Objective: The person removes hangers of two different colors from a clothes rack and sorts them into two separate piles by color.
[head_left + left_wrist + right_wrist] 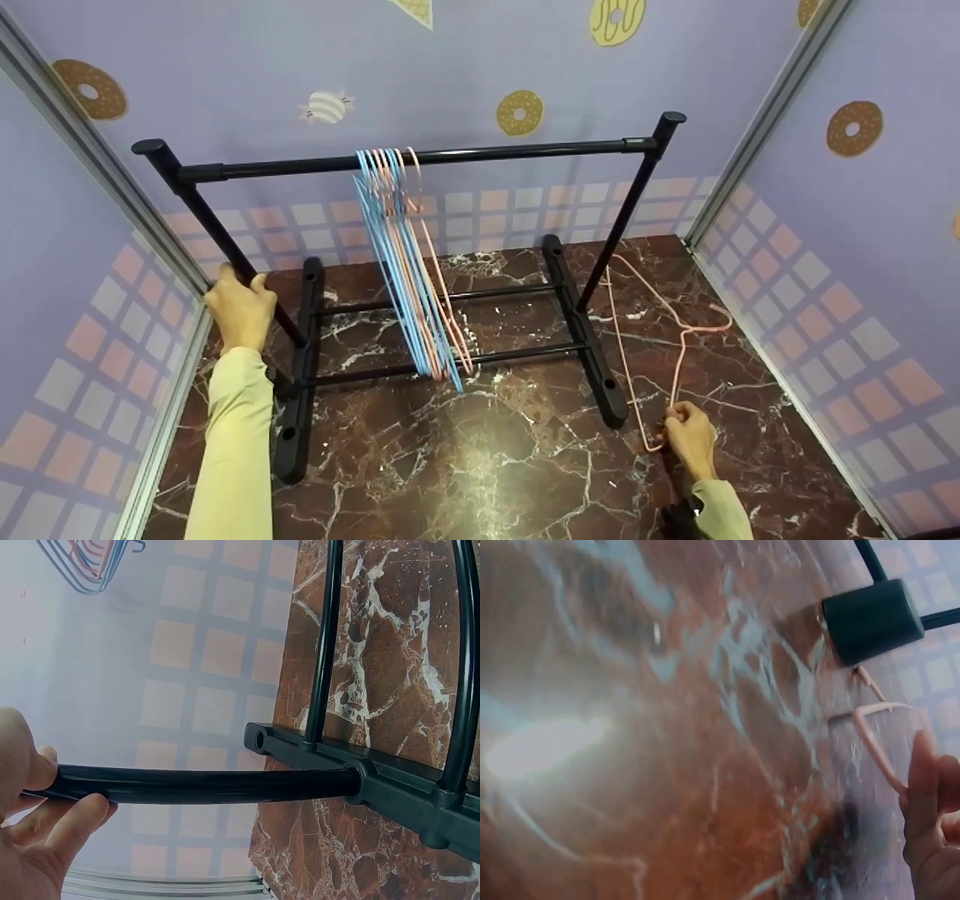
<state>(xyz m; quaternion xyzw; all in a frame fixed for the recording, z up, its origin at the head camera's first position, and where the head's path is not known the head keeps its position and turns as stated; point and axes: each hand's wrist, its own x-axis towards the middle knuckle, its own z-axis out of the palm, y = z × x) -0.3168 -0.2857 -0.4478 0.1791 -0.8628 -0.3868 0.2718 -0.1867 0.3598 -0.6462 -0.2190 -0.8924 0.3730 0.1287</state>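
A black garment rack (510,154) stands on the floor, with several blue and pink hangers (409,285) bunched on its top bar left of the middle. My left hand (240,304) grips the rack's left post (202,786), thumb on one side and fingers curled round the other. Low at the right, my right hand (691,435) pinches one arm of a loose pink hanger (679,367) near its corner. That hanger is beside the rack's right foot, its hook pointing right. The right wrist view shows its bent corner (862,714) next to the fingers.
The rack's right foot (600,375) lies just left of the loose hanger. Brown veined marble floor (480,465) spreads under everything. Purple patterned walls (450,82) close in the back and both sides, the left one near my left hand.
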